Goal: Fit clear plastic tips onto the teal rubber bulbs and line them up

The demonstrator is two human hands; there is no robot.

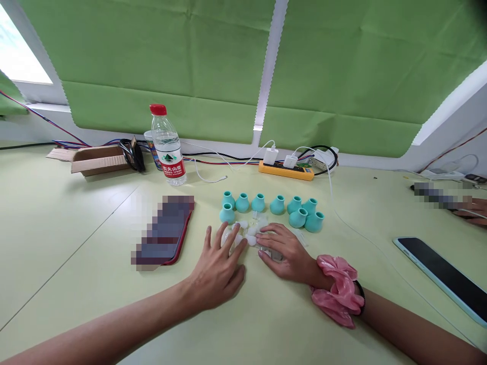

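Small translucent white pieces [251, 239] lie in a loose pile at the middle of the table. My left hand [220, 271] reaches in from the left, its fingers spread over the pile's left edge. From the right, my right hand [287, 252] rests palm down with fingers stretched out over the other side, covering part of the clear pieces. Just behind the pile stand several turquoise flask-shaped pieces [257, 203] with open round necks, in a rough row. A pink scrunchie [338, 291] sits on my right wrist.
A phone in a red case [167, 230] lies to the left, a light-blue-cased phone [443, 274] to the right. Behind are a water bottle [168, 147], an open cardboard box [101, 161] and an orange power strip [286, 171]. A white cable crosses the right side. Another person's hand [474, 209] shows far right.
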